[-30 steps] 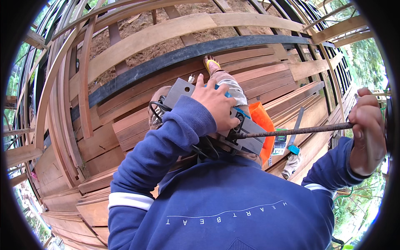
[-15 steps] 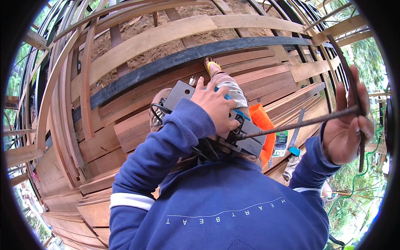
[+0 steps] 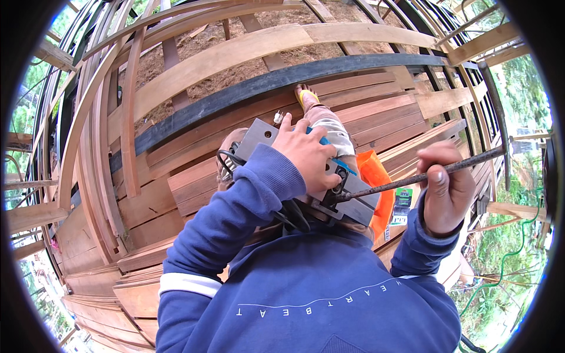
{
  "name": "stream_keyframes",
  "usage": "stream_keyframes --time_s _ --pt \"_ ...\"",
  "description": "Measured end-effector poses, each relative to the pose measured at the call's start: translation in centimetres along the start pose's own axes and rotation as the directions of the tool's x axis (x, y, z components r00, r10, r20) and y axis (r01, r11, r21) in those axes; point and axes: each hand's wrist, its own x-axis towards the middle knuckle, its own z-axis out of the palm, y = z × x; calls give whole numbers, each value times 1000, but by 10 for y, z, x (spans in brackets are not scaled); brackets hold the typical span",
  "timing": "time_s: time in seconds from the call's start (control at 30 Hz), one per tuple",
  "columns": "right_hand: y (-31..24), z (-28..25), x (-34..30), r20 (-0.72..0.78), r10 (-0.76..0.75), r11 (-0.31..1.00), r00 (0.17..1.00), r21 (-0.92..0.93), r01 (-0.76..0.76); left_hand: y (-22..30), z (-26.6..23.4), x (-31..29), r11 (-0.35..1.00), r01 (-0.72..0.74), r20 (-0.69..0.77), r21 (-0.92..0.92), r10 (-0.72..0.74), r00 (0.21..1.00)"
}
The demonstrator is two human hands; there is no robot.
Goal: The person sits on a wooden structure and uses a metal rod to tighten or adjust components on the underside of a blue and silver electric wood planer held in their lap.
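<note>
An electric planer (image 3: 262, 136) lies across my lap with its grey sole plate facing up, blue body partly showing. My left hand (image 3: 305, 154) rests over its middle, fingers curled round the far edge and thumb near the black centre part. From that centre a rusty T-handle wrench (image 3: 382, 187) runs out to the right, its long crossbar at the outer end. My right hand (image 3: 444, 185) is closed on the shaft, a little inward of the crossbar, with the shaft between thumb and fingers. The wrench's inner tip is hidden in the planer's dark recess.
A black cable (image 3: 226, 156) loops beside the planer, and a white plug (image 3: 278, 117) lies beyond it. An orange plastic piece (image 3: 375, 176) and a green-and-white package (image 3: 402, 206) lie to the right. Stacked planks (image 3: 194, 191) surround me; a dark beam (image 3: 235, 100) crosses ahead.
My right hand has moved left from the crossbar onto the shaft, its fingers now curled. The wrench has turned slightly. My left hand stays on the planer.
</note>
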Motion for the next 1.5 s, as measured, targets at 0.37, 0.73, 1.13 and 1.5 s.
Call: stream_keyframes --time_s 0.37,0.73,1.13,1.5 --pt "-5 -28 0 302 17 979 953 188 -77 0 0 0 1000 -7 -4 2 7 1000" --pt "-10 -23 -3 81 -38 994 996 102 29 -4 0 0 1000 -17 2 18 17 1000" --pt "-3 -11 -2 64 -27 995 998 101 20 -3 2 0 1000 -16 -24 13 16 1000" --pt "0 -2 0 24 -63 992 998 112 60 -4 4 0 1000 -21 -39 12 22 999"
